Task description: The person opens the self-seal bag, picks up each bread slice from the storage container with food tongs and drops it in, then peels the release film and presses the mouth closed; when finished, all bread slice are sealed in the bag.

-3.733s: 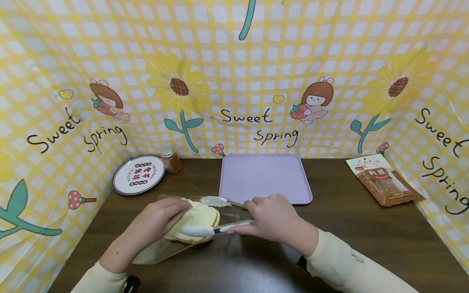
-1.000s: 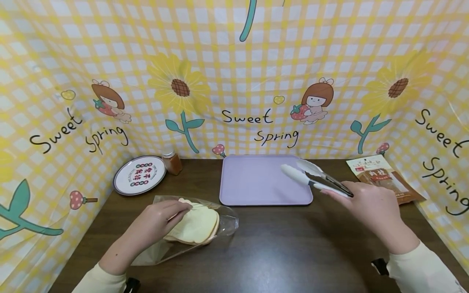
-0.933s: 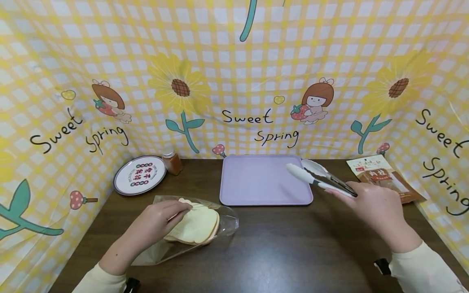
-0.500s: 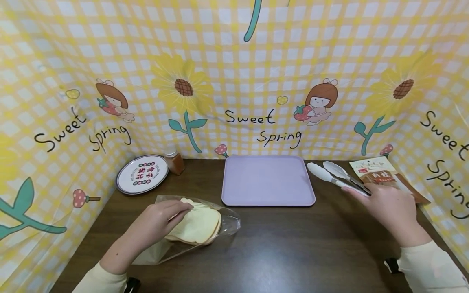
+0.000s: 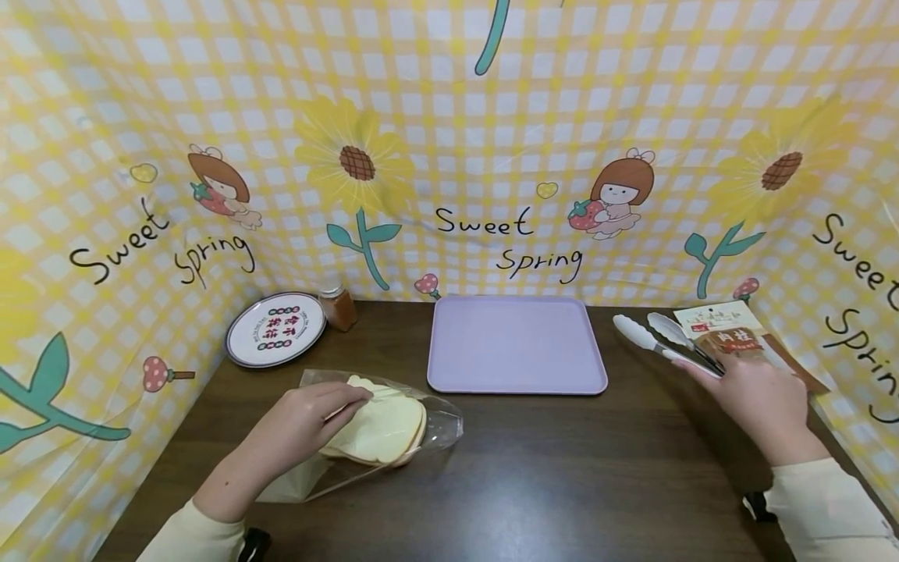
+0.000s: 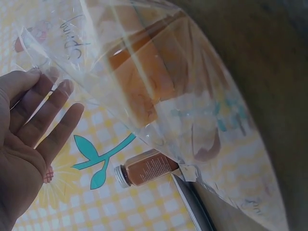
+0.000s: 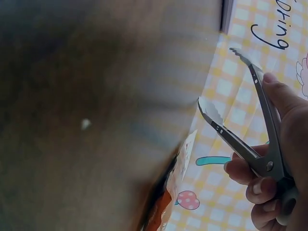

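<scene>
My left hand (image 5: 319,417) pinches the edge of a clear plastic bag (image 5: 442,425) between thumb and fingertips. Several bread slices (image 5: 386,425) lie stacked in the bag; through the film in the left wrist view, their brown crust (image 6: 144,82) shows. At the right, my right hand (image 5: 758,402) grips metal tongs (image 5: 667,347) with white scalloped tips. The two tips stand apart with nothing between them, as the right wrist view also shows for the tongs (image 7: 262,120). Behind them, partly covered by hand and tongs, lies a brown and white packet (image 5: 723,320).
A lilac tray (image 5: 516,343) rests at the back middle of the dark wooden table (image 5: 562,476). At the back left are a white plate (image 5: 277,332) with red lettering and a spice jar (image 5: 339,307). A yellow checked cloth (image 5: 463,140) walls off the back and sides.
My right hand has carried the tongs from above the bread rightward past the tray to beside the packet. The left hand has stayed at the bag, which holds its place.
</scene>
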Demonstrator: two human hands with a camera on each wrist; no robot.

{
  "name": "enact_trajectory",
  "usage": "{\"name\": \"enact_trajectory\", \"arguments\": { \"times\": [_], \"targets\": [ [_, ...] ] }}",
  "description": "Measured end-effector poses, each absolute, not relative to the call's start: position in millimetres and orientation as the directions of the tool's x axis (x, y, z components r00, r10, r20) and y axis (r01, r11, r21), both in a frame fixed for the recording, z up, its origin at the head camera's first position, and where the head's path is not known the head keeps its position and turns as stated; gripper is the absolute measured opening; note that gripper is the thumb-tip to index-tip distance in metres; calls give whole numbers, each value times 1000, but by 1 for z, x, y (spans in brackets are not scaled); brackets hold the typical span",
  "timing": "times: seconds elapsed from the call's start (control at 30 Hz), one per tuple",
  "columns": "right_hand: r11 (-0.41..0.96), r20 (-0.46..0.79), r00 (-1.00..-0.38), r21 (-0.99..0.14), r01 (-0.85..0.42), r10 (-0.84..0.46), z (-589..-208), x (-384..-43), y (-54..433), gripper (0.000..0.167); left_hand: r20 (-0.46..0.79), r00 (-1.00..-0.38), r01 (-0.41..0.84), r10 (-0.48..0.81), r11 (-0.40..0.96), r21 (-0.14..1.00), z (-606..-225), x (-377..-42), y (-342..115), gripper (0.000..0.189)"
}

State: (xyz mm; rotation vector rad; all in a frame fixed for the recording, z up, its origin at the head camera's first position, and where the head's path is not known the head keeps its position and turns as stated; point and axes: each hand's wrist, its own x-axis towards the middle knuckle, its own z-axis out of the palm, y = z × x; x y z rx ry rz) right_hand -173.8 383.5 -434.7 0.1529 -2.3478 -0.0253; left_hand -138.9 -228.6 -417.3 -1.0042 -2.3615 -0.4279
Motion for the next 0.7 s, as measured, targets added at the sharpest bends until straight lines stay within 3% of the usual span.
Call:
{"name": "enact_trajectory", "arguments": {
  "times": [0.13, 0.2, 0.27, 0.37, 0.43, 0.5, 0.6, 0.7],
  "targets": [
    [998, 601, -797, 1, -63, -50, -440, -174, 389, 94, 588, -575, 740, 569, 669, 76, -417, -139, -228, 31],
    [999, 576, -817, -14, -49, -32, -441, -176, 390, 93, 591, -571, 743, 570, 665, 75, -417, -139, -228, 30],
    [999, 595, -803, 2, -53, -44, -442, -177, 390, 95, 594, -566, 746, 572, 661, 73, -417, -139, -227, 28],
    [993, 672, -732, 69, -91, -114, -442, -177, 386, 107, 596, -560, 752, 576, 656, 73, -417, -139, -228, 25],
    [988, 678, -719, 101, -115, -153, -442, -176, 384, 110, 596, -557, 755, 578, 651, 74, -418, -139, -228, 13],
    [991, 578, -806, 59, -116, -129, -440, -174, 384, 99, 595, -555, 758, 580, 648, 76, -418, -139, -228, 11],
    [997, 293, -954, -35, -71, -58, -438, -171, 388, 96, 595, -554, 760, 581, 645, 77, -419, -139, -228, 17],
    [996, 62, -998, -84, -10, -5, -436, -170, 391, 95, 598, -550, 764, 583, 641, 77, -419, -139, -227, 19]
  ]
}}
